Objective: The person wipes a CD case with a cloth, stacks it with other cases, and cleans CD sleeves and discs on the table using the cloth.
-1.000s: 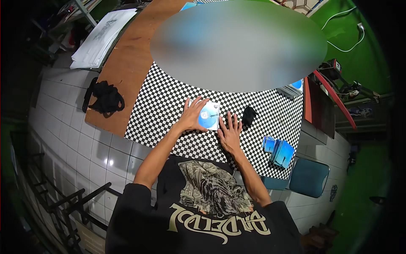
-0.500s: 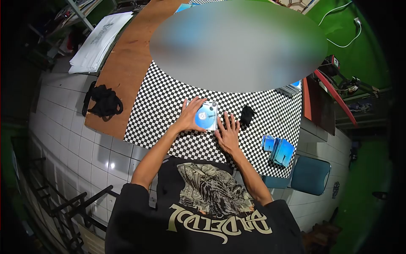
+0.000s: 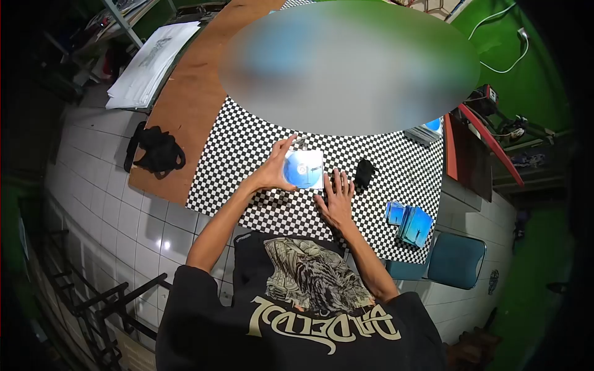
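A clear square CD case [image 3: 303, 169] with a blue-and-white disc or print showing lies in front of me on the checkered cloth. Around its left side curves my left hand [image 3: 271, 172], thumb at the lower edge and fingers reaching past the upper edge. My right hand [image 3: 337, 201] rests flat with fingers spread, its fingertips close to the case's right edge; whether they touch it I cannot tell. A small black cloth-like bundle [image 3: 365, 174] sits just right of those fingers.
Blue-covered booklets or cards [image 3: 416, 226] are stacked at the right, beside smaller blue cards [image 3: 395, 213]. More cases [image 3: 426, 132] stand in a pile at the far right. A black bag-like item [image 3: 159, 151] lies on the brown board [image 3: 185, 99]. A grey blur covers the table's far part.
The left fingers have come off the case's top face toward its upper left. The disc face now looks brighter and less covered. My right hand stays nearly in place beside the case.
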`<state>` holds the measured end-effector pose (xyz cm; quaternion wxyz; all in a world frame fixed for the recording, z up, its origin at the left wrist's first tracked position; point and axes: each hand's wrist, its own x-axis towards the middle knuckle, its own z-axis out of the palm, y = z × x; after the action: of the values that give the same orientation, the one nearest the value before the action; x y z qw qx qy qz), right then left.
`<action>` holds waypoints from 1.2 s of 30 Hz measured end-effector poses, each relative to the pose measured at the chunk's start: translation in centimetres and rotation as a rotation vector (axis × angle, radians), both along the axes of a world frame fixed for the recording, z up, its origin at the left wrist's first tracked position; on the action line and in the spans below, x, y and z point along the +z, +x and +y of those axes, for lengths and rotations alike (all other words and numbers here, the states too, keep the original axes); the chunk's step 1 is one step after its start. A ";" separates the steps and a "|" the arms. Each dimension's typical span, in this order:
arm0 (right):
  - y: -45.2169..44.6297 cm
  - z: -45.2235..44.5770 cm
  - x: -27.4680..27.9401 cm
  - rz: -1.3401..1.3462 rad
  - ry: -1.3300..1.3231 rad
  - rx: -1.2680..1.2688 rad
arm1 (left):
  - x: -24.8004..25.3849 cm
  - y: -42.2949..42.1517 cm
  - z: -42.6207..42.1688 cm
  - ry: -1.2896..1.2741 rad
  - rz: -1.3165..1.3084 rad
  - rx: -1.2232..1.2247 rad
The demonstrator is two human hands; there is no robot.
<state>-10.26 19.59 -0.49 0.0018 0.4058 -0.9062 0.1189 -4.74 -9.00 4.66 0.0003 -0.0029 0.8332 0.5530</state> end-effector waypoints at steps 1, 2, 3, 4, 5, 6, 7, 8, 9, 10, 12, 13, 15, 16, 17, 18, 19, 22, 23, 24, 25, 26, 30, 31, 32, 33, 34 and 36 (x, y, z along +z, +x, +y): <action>0.0 -0.1 -0.1 0.007 -0.006 -0.006 | 0.5 0.3 -0.2 -0.002 0.002 -0.001; 0.0 -0.1 -0.2 0.014 -0.012 -0.012 | 1.1 0.8 -0.3 0.038 -0.024 0.048; -0.1 -0.1 -0.2 0.016 -0.015 -0.011 | 1.7 1.5 -0.5 0.077 -0.052 0.097; 0.0 0.0 -0.2 0.015 -0.023 -0.009 | 1.9 2.1 -0.8 0.115 -0.081 0.145; 0.0 0.0 -0.2 0.014 -0.031 -0.007 | 1.6 2.9 -1.2 0.111 -0.081 0.145; 0.0 -0.1 -0.2 0.012 -0.039 -0.004 | 0.6 3.7 -1.7 0.249 -0.081 0.202; 0.0 -0.3 -0.3 0.011 -0.041 -0.004 | -0.3 4.6 -2.1 0.388 -0.080 0.259; 0.0 -0.4 -0.3 0.018 -0.060 -0.007 | -1.3 5.3 -2.3 0.528 -0.080 0.317; 0.1 -0.6 -0.5 0.023 -0.078 -0.010 | -1.9 6.0 -2.5 0.527 -0.081 0.320; 0.1 -0.8 -0.6 0.028 -0.097 -0.011 | -2.4 6.7 -2.7 0.489 -0.079 0.345; 0.3 -1.5 -1.0 0.034 -0.128 -0.029 | -3.5 7.8 -2.9 0.414 -0.074 0.397; 0.4 -1.8 -1.2 0.044 -0.156 -0.051 | -4.1 8.1 -2.8 0.413 -0.075 0.402; 0.1 -2.3 -1.3 0.056 -0.185 -0.066 | -4.6 8.2 -2.5 0.655 -0.151 0.617; 0.0 -2.4 -1.3 0.057 -0.192 -0.087 | -4.9 8.3 -2.5 0.777 -0.190 0.723; 0.0 -2.5 -1.3 0.057 -0.198 -0.108 | -5.1 8.5 -2.5 0.777 -0.188 0.729; -0.1 -2.6 -1.4 0.057 -0.204 -0.129 | -5.4 8.6 -2.4 0.748 -0.230 0.791; -0.2 -2.7 -1.5 0.054 -0.204 -0.126 | -4.8 8.7 -2.1 0.717 -0.273 0.851; -0.6 -2.8 -1.7 0.054 -0.281 -0.144 | -4.4 8.6 -2.6 0.629 -0.391 0.876; -0.7 -2.7 -1.7 0.055 -0.280 -0.142 | -4.2 8.4 -3.0 0.573 -0.464 0.839; -0.7 -2.8 -1.5 0.050 -0.285 -0.147 | -4.1 8.3 -3.1 0.515 -0.536 0.801; -0.7 -2.8 -1.3 0.046 -0.291 -0.152 | -4.0 8.2 -3.0 0.516 -0.533 0.802; -0.8 -2.9 -1.1 0.044 -0.297 -0.157 | -3.9 8.1 -3.0 0.419 -0.536 0.792; -1.0 -3.9 -0.1 0.089 -0.285 -0.094 | -1.7 6.9 -1.6 0.059 -0.475 0.711; -1.1 -4.4 0.3 0.091 -0.286 -0.096 | -0.6 6.5 -0.8 -0.103 -0.416 0.656; -1.3 -4.9 0.6 0.065 -0.271 -0.035 | 0.0 6.2 -0.1 -0.264 -0.356 0.598; -1.5 -5.6 1.0 0.039 -0.257 0.026 | -0.4 5.9 0.5 -0.264 -0.355 0.597; -1.7 -6.3 1.2 0.015 -0.244 0.088 | -1.5 5.4 0.9 -0.412 -0.158 0.573; -2.0 -7.4 1.6 0.017 -0.231 0.123 | -3.6 4.7 1.4 -0.696 0.242 0.511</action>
<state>-12.22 12.17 1.14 0.0487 0.4585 -0.8599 0.2190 -0.07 -7.60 1.06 -0.2346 -0.1439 0.9362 0.2186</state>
